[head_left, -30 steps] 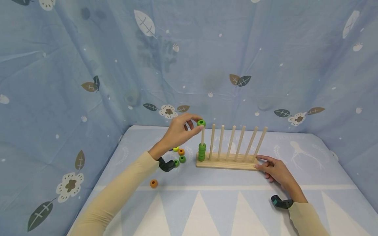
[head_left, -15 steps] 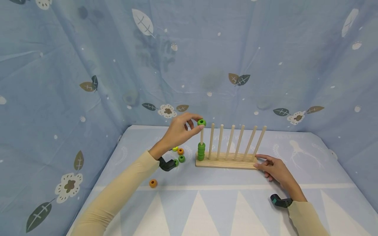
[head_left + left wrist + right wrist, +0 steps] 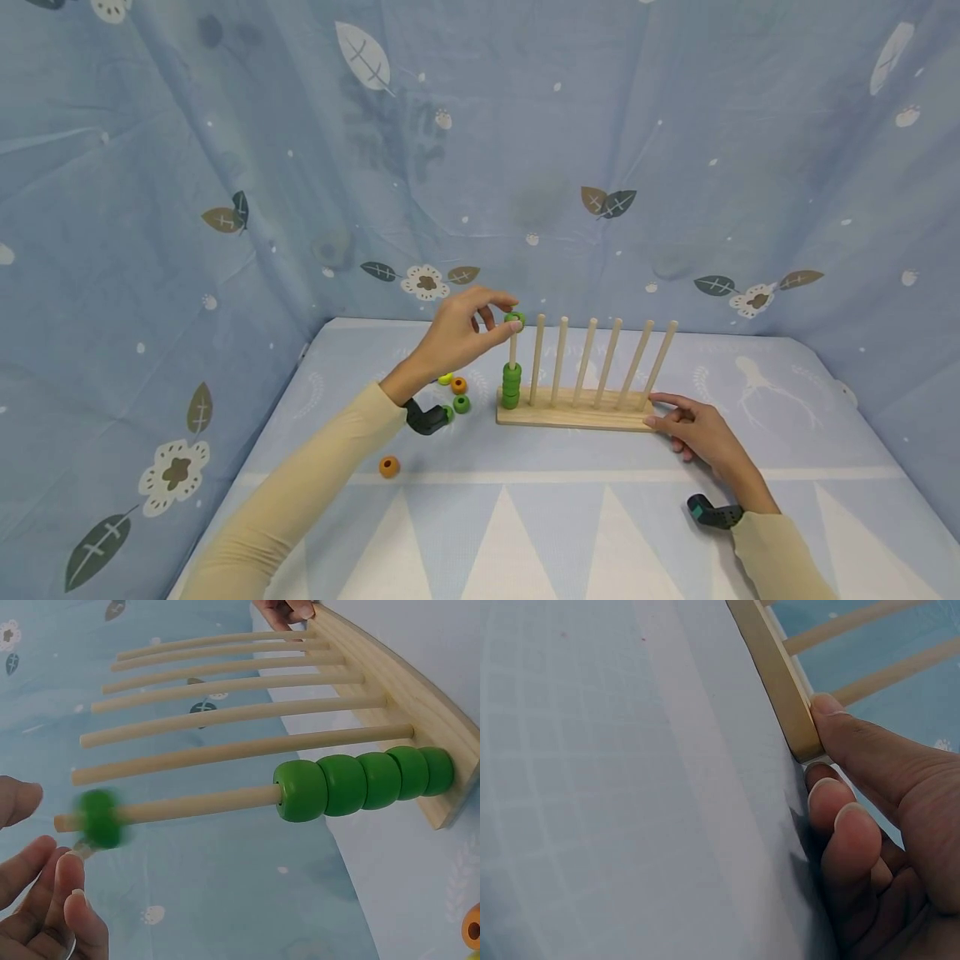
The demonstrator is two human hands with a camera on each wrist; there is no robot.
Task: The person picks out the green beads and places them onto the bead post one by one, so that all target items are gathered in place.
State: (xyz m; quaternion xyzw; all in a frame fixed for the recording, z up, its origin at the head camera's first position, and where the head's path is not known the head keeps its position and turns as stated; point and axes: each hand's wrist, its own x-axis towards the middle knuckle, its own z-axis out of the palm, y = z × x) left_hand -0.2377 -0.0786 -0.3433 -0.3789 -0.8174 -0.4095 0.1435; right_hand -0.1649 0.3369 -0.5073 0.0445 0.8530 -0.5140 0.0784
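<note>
A wooden peg rack (image 3: 577,419) stands on the table with several upright pegs. At its left end, green beads (image 3: 300,791) are stacked at the bottom of the first peg. Near the top of that peg, another green bead (image 3: 100,819) is threaded on and blurred by motion. My left hand (image 3: 459,335) is around the peg's tip; in the left wrist view its thumb and fingers are apart from the bead. At the rack's right end, my right hand (image 3: 701,435) pinches the base between thumb and fingers.
Left of the rack lie loose beads: a green bead (image 3: 462,404), an orange bead (image 3: 459,385) and a yellow bead (image 3: 445,378), with another green one partly behind the left wrist camera. A single orange bead (image 3: 389,467) sits nearer. A patterned curtain (image 3: 480,167) hangs behind.
The left hand was holding the green bead at the peg's tip; now its fingers have let go and the bead is slightly lower, on the peg. The right hand stays on the base.
</note>
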